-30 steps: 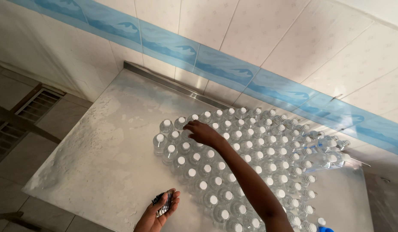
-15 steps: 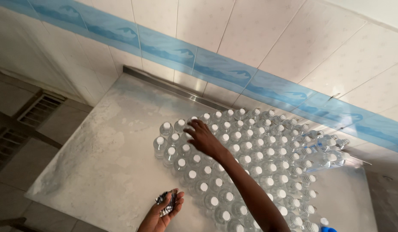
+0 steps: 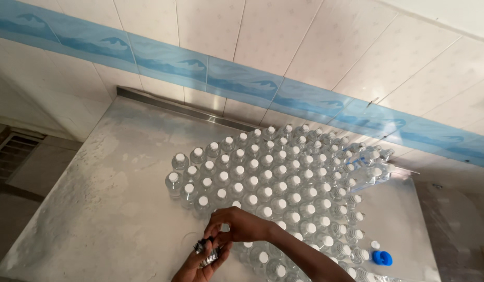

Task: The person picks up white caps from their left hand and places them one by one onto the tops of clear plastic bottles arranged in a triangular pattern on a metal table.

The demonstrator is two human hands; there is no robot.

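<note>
at lower centre of the frame, the left hand (image 3: 200,263) cups a small bunch of shiny seals (image 3: 208,252); the right hand (image 3: 237,224) pinches at them with fingertips together. separate one only, keeping clear of the capped bottles (image 3: 273,177) on the counter (image 3: 95,209) just above.

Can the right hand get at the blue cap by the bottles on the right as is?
Probably yes. The blue cap lies bare on the table beside the bottles, nothing over it. The right hand is busy at the left hand, picking at small shiny pieces.
</note>
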